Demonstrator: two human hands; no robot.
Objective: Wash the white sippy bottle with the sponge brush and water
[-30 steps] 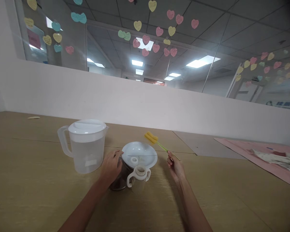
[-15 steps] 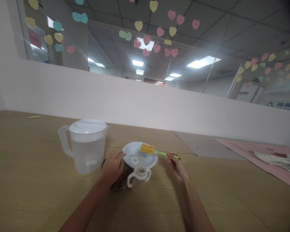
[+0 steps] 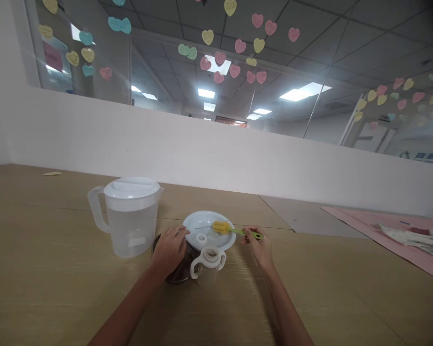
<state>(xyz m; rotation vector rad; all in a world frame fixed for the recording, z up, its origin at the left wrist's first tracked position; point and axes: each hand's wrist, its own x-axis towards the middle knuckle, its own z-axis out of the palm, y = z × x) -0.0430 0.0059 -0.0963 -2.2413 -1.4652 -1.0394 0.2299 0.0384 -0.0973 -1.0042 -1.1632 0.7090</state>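
In the head view my right hand (image 3: 258,245) is closed round the green handle of a bottle brush (image 3: 221,227). Its yellow sponge head lies over the white plate (image 3: 187,222). On that plate sit a small white ring-like part (image 3: 201,239) and a clear piece partly under the sponge. My left hand (image 3: 169,250) rests, fingers stretched out, over a dark brown bowl (image 3: 180,269), its fingertips at the plate's left rim. Just in front of the plate stands a clear baby bottle (image 3: 209,269), uncapped, with white handles on both sides.
A translucent lidded pitcher (image 3: 132,221) stands left of the bowl. Far right, a pink cloth (image 3: 364,226) carries a crumpled patterned cloth. A grey sheet (image 3: 310,221) lies beside it. Behind the table (image 3: 57,250) rises a white wall (image 3: 166,149) with glass above.
My right hand has moved a little left and lowered the brush, bringing the sponge down onto the plate. The left hand, bottle and pitcher stay where they were.
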